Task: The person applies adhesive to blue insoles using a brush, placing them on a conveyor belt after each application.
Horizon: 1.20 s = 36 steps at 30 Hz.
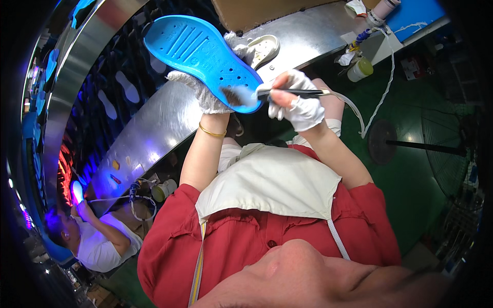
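Sole (203,51), blue, held up off the bench, underside facing the camera. Long axis runs from upper left down to lower right. Left hand (208,95), in a white glove, grips it from below and behind near the lower right end, fingers wrapped around the edge. Right hand (298,105), also gloved, is clenched on a brush (287,93) with a dark handle; brush lies nearly level, bristles pointing left and touching the sole's lower right end, just beside the left hand. Both hands close together; the brush hand sits right of the sole, so the rest of the sole lies up and left of the bristles. Nothing between brush and sole.

Around: curved metal bench (154,123) behind the hands, a white sole (264,49) lying on it just past the blue one. Small jar (359,69) with yellowish lid at the right end of the bench, white cord (382,97) hanging down near it. Fan (452,149) on the green floor at far right. Another person (95,241) in white works lower left under purple light. Gold bracelet (211,132) on the left wrist.
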Motion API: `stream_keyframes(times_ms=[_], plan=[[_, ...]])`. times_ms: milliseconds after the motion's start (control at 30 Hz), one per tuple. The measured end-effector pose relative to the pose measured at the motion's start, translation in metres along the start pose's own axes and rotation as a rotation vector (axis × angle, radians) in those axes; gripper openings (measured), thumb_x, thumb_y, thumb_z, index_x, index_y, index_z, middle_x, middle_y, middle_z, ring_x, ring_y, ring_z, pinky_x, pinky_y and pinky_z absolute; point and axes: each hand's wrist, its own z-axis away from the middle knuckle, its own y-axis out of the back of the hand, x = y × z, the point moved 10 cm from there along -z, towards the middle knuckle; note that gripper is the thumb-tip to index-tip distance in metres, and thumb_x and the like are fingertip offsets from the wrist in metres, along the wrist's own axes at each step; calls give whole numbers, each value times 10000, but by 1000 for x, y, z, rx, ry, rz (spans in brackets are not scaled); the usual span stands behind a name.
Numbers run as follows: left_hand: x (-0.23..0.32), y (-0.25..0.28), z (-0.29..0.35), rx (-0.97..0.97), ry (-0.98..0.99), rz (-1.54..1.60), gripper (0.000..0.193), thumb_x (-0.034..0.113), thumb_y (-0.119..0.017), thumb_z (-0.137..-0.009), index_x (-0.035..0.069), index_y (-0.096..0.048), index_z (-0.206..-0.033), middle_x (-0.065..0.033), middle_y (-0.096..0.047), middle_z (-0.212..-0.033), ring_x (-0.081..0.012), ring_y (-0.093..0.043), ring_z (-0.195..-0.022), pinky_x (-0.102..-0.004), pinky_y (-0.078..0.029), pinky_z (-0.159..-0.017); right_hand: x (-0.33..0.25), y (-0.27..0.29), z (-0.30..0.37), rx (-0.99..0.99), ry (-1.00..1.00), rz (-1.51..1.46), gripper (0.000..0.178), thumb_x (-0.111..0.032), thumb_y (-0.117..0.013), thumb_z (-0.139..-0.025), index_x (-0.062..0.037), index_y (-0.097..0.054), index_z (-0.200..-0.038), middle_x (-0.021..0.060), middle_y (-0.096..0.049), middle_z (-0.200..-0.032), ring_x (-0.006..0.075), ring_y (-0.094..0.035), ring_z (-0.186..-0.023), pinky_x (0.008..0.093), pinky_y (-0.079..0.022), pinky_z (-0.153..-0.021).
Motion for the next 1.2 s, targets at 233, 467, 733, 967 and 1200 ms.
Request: stream_keyframes(times_ms=[233,467,733,967,1200], plan=[[14,10,-9,5,18,56,1125,790,-542,-562,41,-301,-1367,-243,-455,-1285,-384,-541,-1085,-524,-392,-983,9,-9,6,-18,152,264,74,19,-636,-775,5,-584,-825,116,-646,-822,110,-604,-626,225,-497,-574],[6,12,-8,99,177,-240,1209,841,-520,-486,37,-310,-1365,-250,-459,-1274,-349,-552,-1089,-481,-502,-858,-8,11,-6,-38,145,445,88,31,-652,-751,3,-603,-819,102,-641,-829,138,-619,-724,243,-504,-682],[-2,2,-17,35,409,-784,1060,794,-537,-589,8,-426,-1291,-216,-562,-1152,-296,-625,-961,-393,-550,-780,5,-7,-16,-307,-111,488,109,54,-662,-662,-19,-622,-733,54,-611,-826,139,-581,-708,246,-485,-669],[-4,34,-15,332,628,-966,894,749,-463,-717,42,-478,-1264,-185,-608,-1066,-244,-648,-874,-347,-553,-740,-2,-3,-21,-238,6,628,131,67,-611,-699,-38,-597,-776,34,-603,-758,110,-567,-710,227,-462,-673],[-5,66,-9,488,738,-984,820,710,-466,-770,69,-478,-1281,-174,-580,-1121,-225,-615,-923,-325,-538,-745,-4,-1,-30,-237,-166,547,108,67,-576,-709,-32,-586,-751,47,-588,-759,111,-549,-718,237,-463,-680]])
